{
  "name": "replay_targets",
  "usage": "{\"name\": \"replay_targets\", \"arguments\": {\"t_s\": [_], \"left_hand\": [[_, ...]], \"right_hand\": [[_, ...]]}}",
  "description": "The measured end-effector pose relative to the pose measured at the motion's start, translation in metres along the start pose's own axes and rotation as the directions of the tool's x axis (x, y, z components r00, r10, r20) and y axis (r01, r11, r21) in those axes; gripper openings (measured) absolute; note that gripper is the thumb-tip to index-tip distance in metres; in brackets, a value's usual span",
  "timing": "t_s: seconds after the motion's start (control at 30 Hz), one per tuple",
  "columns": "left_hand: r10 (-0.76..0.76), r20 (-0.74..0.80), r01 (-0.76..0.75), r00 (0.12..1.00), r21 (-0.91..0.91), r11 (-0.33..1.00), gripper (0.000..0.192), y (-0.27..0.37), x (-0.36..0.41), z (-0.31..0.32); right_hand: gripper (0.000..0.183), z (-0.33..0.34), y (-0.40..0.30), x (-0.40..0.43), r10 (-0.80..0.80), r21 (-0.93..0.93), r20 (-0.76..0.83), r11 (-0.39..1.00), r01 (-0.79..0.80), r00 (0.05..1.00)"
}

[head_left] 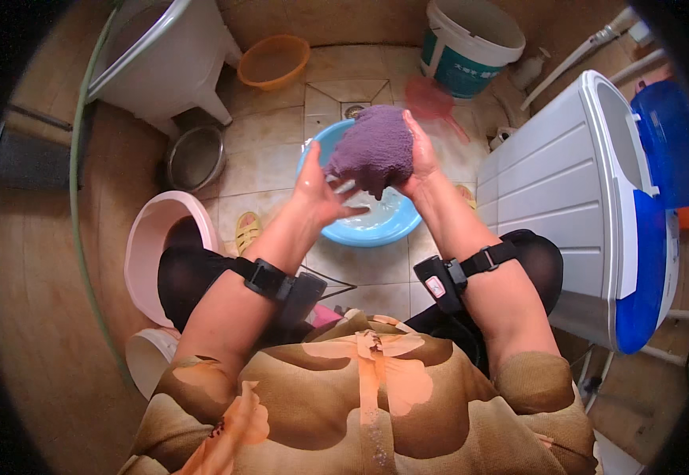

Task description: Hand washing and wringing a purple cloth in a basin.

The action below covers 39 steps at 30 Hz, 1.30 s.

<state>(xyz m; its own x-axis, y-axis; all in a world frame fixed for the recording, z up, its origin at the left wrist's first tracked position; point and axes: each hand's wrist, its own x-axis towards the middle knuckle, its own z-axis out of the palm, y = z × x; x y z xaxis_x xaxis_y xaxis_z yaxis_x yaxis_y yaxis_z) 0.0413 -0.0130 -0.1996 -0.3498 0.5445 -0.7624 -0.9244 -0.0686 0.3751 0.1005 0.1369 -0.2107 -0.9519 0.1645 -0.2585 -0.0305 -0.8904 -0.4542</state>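
A bunched purple towel (374, 148) is held up over a light blue plastic basin (374, 236) on the tiled floor. My right hand (420, 155) grips the towel's right side, its thumb side against the cloth. On the other side my left hand (324, 193) has its fingers spread, close to the towel's lower left edge. Whether those fingertips touch the cloth cannot be made out. Slightly cloudy water (374, 214) lies in the basin, and the towel hides much of its far part.
A white washing machine (549, 196) stands at right, a pink tub (142, 255) at left. Beyond the basin are a floor drain (354, 111), a red dipper (430, 101), a white-and-green bucket (469, 53) and an orange basin (273, 62). A metal bowl (196, 157) sits near a white plastic chair (166, 65).
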Motion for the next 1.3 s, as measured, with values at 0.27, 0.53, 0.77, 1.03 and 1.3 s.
{"name": "replay_targets", "arguments": {"t_s": [0.27,0.53,0.77,1.03,1.3], "left_hand": [[0.012,0.519,0.084,0.855,-0.161,0.983,0.063,0.015,-0.012,0.012],[0.052,0.378,-0.013,0.924,-0.106,0.994,0.029,0.01,0.009,0.023],[0.235,0.203,-0.232,0.951,-0.04,0.972,0.02,0.009,0.03,0.024],[0.338,0.129,-0.343,0.932,0.017,0.939,0.023,0.009,0.013,0.043],[0.276,0.173,-0.289,0.946,0.057,0.956,0.045,0.011,0.016,0.029]], "right_hand": [[0.043,0.038,-0.014,-0.002,0.187,-0.224,-0.101,0.953,-0.206,0.977],[0.031,0.028,-0.016,0.001,0.236,-0.405,-0.129,0.874,-0.268,0.963],[0.024,0.017,-0.015,0.018,0.121,-0.44,-0.173,0.878,-0.187,0.977],[0.024,0.012,-0.017,0.026,0.048,-0.435,-0.27,0.885,-0.166,0.962],[0.029,0.005,-0.022,0.027,0.087,-0.439,-0.298,0.872,-0.217,0.951]]}}
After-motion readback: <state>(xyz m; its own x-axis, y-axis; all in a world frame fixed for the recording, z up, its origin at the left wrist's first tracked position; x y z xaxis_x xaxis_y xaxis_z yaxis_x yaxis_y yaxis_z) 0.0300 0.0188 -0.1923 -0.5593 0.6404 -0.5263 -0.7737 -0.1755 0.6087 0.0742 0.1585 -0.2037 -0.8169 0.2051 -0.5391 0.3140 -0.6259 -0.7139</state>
